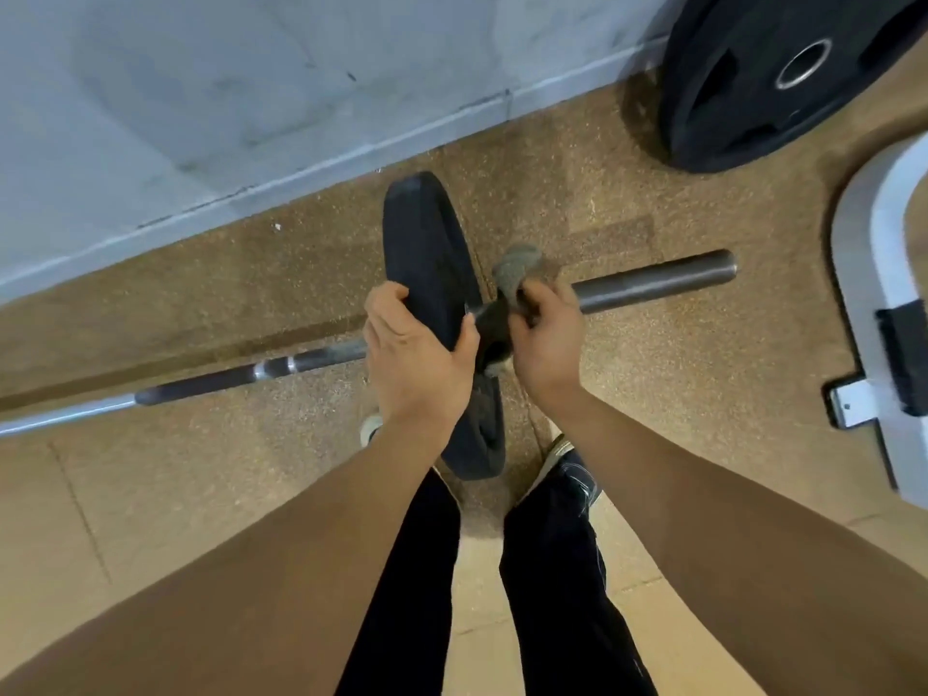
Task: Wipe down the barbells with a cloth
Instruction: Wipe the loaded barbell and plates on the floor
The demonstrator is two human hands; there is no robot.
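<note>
Left hand (412, 354) grips plate (427, 273); right hand (545, 339) presses cloth (512, 278) on barbell (653, 283).

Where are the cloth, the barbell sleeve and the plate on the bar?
cloth (514, 273): head view, upper grey fold.
barbell sleeve (658, 282): head view, bare middle.
plate on the bar (419, 243): head view, upper rim.

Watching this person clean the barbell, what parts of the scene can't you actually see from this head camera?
- Barbell: its far left end runs off the head view's left edge.
- Cloth: partly covered by the right hand.
- Plate on the bar: its face is turned edge-on; the left hand covers part.
- Second plate: cut by the top-right corner.
</note>
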